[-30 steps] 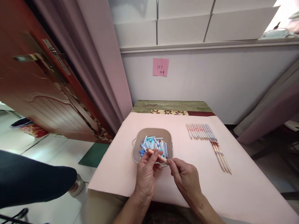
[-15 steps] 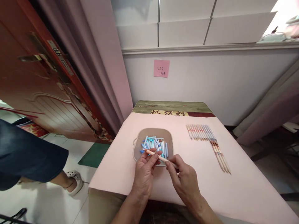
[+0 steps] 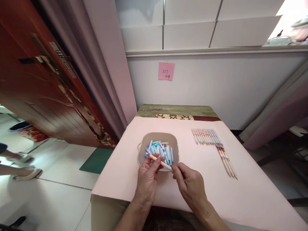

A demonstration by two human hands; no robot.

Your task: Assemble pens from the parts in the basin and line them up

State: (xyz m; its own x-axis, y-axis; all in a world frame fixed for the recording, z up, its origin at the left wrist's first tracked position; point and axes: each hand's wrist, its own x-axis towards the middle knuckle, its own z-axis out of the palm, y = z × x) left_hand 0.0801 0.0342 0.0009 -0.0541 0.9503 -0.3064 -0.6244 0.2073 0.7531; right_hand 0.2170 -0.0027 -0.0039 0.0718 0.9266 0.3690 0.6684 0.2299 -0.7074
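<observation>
Bin (image 3: 146, 139) near desk's (image 3: 113, 183) left edge, not touching it; wide strip of desk between bin and pen row (image 3: 207, 137). Forearms cross near edge. Pen (image 3: 165, 165) slants over bin's near rim. Left hand (image 3: 147, 176) thumb-up, fingers pinching pen's middle; right hand (image 3: 191, 181) back-up, fingers pinching its near end.

A red door (image 3: 29, 80), a mauve curtain (image 3: 107, 54) and a handwritten pink note (image 3: 166, 72) marked "357" on a pale wall (image 3: 204, 83).
At far left, a person's lower legs (image 3: 14, 171) and pale shoes (image 3: 31, 174) show on white floor tiles (image 3: 64, 160), near a patterned red container (image 3: 33, 134); a green mat (image 3: 90, 160) lies at the door's foot. White panels (image 3: 187, 37) sit above a ledge (image 3: 204, 50), and a second curtain (image 3: 276, 104) hangs at right.
</observation>
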